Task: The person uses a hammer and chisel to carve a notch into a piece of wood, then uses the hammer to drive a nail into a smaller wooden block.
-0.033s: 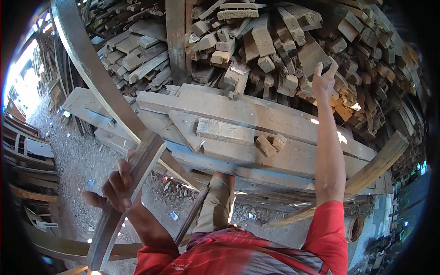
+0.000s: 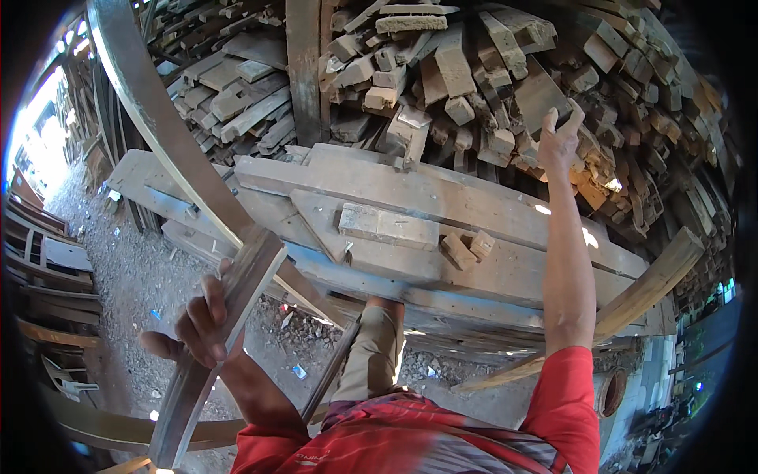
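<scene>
My left hand (image 2: 201,322) is wrapped round a thick wooden beam (image 2: 254,265), which slants from the lower left up toward the middle. Its fingers lie across the upper face. On the right, my right arm stretches far forward. At its end, the thumb and fingers of my right hand (image 2: 559,144) close on the near end of a flat brown wooden board (image 2: 537,88) in the woodpile. Part of that grip is hidden behind the hand. Behind the left-hand beam stands a long curved-looking plank (image 2: 150,103).
Stacked planks (image 2: 482,201) lie across the middle, with a pale wood block (image 2: 387,224) and small offcuts (image 2: 458,251) on top. Beyond rises a pile of timber ends (image 2: 454,67). A post (image 2: 304,71) stands at the back. A pole (image 2: 655,280) slants at right; gravel (image 2: 138,276) covers the ground.
</scene>
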The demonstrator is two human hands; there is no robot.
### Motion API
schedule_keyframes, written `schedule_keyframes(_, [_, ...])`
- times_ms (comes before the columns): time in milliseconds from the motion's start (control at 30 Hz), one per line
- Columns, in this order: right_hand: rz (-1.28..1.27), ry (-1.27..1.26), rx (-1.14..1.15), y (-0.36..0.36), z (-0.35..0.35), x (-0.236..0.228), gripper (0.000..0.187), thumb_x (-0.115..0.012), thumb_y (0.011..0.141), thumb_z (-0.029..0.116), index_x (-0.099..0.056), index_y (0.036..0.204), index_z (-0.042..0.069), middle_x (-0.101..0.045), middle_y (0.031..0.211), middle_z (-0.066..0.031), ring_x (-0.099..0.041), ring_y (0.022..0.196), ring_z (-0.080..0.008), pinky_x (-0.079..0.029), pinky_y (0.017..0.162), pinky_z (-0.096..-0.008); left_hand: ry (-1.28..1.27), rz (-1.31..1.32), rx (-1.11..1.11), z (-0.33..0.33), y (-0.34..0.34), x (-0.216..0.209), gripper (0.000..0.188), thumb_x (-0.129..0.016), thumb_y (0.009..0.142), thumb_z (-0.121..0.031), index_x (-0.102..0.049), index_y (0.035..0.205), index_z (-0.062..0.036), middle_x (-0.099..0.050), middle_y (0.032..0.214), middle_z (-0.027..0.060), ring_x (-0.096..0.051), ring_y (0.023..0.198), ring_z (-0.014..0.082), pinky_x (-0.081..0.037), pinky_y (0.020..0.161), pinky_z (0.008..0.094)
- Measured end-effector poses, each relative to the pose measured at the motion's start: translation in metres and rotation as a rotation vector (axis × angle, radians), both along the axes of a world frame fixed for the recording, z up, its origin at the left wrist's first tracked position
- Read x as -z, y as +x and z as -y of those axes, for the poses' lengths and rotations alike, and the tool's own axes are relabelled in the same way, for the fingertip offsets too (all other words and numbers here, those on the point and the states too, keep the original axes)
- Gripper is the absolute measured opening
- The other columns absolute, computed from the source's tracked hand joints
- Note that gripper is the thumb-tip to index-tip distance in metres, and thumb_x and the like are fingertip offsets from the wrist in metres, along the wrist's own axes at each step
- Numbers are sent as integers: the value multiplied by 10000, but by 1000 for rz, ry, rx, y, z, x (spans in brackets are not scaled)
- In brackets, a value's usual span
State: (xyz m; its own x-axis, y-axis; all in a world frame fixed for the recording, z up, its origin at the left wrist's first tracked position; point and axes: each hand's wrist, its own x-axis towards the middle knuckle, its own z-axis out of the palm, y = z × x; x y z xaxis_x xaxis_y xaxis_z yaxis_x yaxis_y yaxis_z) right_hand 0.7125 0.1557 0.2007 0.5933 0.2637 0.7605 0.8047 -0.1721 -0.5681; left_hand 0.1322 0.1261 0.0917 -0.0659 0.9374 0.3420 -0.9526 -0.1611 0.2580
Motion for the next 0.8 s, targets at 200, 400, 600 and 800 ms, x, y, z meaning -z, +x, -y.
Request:
schedule_keyframes(200, [41,-6,51,-2,1,-1,492,-574,982,300,-383,1397,117,-666,1039,-315,-646,1014,-486,-488,860,-520,679,-257,384,-27,-17,-5,625,-485,929,-655,-529,949,-32,-587,817,-12,-482,1007,158,-125,1245,422])
schedule_keyframes(400, [128,34,27,-2,-7,5,505,-614,967,290,-394,1385,110,-667,1060,-310,-650,1030,-478,-497,873,-506,862,-335,515,-41,-25,-12,749,-681,894,-562,-477,1281,47,-596,1010,-23,-511,1078,58,-231,1234,368])
schedule_keyframes(600, [99,102,46,2,-6,4,512,-648,941,281,-418,1369,118,-675,1064,-284,-667,1012,-447,-508,879,-482,1013,-433,302,-38,1,-38,572,-611,944,-560,-581,1149,-27,-630,955,-42,-542,833,59,-293,1136,352])
schedule_keyframes(800, [59,49,104,2,-4,4,509,-648,930,285,-425,1367,152,-680,1055,-287,-658,1022,-467,-515,865,-501,951,-445,153,-36,16,-51,571,-408,1015,-583,-580,714,-130,-574,636,-22,-525,582,120,-292,1026,378])
